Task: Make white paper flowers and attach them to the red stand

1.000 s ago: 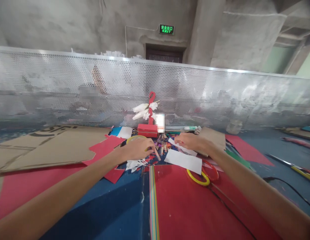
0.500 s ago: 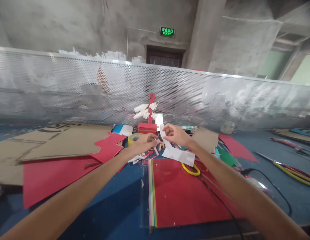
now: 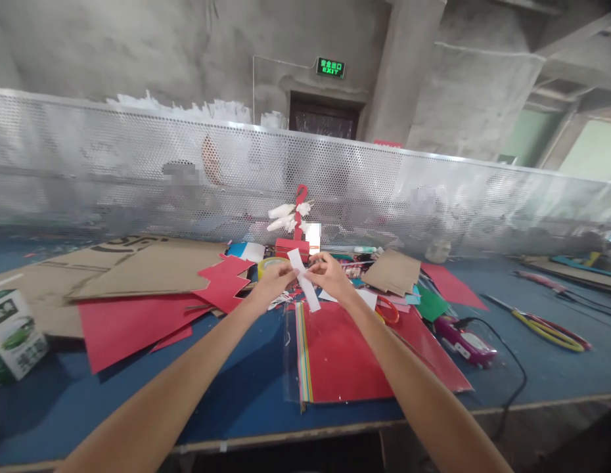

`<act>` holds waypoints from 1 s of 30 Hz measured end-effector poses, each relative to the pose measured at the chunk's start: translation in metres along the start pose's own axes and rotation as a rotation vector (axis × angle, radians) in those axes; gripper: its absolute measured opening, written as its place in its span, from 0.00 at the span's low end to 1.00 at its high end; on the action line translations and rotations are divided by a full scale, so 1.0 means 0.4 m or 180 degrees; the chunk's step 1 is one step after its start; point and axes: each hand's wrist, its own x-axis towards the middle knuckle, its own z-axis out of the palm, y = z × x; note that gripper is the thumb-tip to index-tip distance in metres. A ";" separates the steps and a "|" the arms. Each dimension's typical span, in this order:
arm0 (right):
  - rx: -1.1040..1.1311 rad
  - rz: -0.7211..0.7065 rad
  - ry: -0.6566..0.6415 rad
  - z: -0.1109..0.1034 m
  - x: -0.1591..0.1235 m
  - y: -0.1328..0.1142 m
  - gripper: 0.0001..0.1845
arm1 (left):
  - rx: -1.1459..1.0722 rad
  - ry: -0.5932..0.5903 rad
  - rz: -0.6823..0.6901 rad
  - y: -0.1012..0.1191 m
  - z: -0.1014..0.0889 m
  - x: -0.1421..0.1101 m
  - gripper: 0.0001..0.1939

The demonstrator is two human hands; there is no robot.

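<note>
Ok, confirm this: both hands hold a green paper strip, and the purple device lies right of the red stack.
No: the head view shows the paper strip is white, not green. The left hand and right hand do hold it, with the purple device right of the red stack.

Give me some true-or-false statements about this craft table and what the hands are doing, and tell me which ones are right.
1. The left hand and right hand both hold one narrow white strip. True.
2. The white-and-green carton stands at the right end of the table. False: the carton is at the far left.
3. A black cable runs from the magenta device. True.
4. The sign above the doorway is glowing red. False: the exit sign glows green.
5. The yellow tape roll lies beside the carton. False: the tape roll is just behind the left hand.
</note>
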 end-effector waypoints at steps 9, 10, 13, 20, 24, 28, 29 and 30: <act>0.0347 0.0361 -0.0419 0.005 -0.017 0.038 0.15 | -0.0707 -0.0126 -0.0065 -0.009 0.015 -0.017 0.15; 0.0351 0.0357 -0.0418 0.006 -0.019 0.035 0.14 | -0.0843 -0.0143 -0.0037 -0.007 0.016 -0.020 0.16; 0.0421 0.0411 -0.0403 0.007 -0.022 0.025 0.12 | -0.1067 -0.0160 0.0112 -0.004 0.012 -0.027 0.16; 0.0547 0.0453 -0.0417 0.004 -0.025 0.005 0.12 | -0.0901 -0.0051 0.0220 -0.020 0.006 -0.025 0.16; 0.0704 0.0405 -0.0482 0.003 -0.025 0.007 0.13 | -0.0846 0.0154 0.0333 -0.031 0.014 -0.019 0.16; 0.0783 0.0346 -0.0506 0.004 -0.023 0.015 0.17 | -0.0792 0.0315 0.0438 -0.038 0.013 -0.016 0.15; 0.0781 0.0324 -0.0506 0.004 -0.022 0.016 0.18 | -0.0787 0.0308 0.0451 -0.038 0.013 -0.017 0.14; 0.0772 0.0306 -0.0512 0.005 -0.023 0.015 0.18 | -0.0776 0.0287 0.0453 -0.036 0.013 -0.018 0.14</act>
